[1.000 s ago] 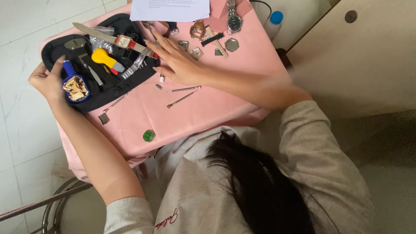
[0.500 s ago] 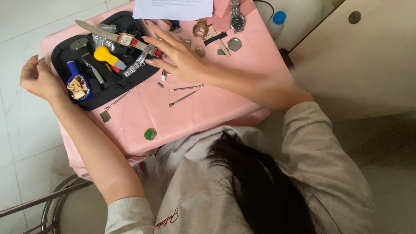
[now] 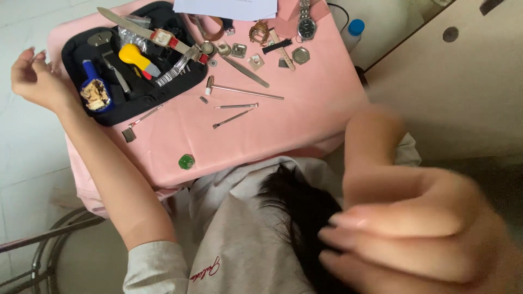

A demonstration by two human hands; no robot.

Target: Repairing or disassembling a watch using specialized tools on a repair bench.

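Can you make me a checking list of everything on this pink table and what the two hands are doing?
Surface: pink table, its cover hanging over the near edge.
Job's things: black tool tray at the left end, holding a yellow-handled tool and a blue tool; small hammer, tweezers, two thin pin tools.
Clutter: wristwatch, small watch parts, white paper, green round piece near the front edge.
Grippers: left hand loosely curled beside the tray, holding nothing; right hand blurred, close to the camera, apparently empty.
Cables: dark cord behind the table.
Surroundings: blue-capped bottle, beige cabinet, tiled floor, metal stool frame.
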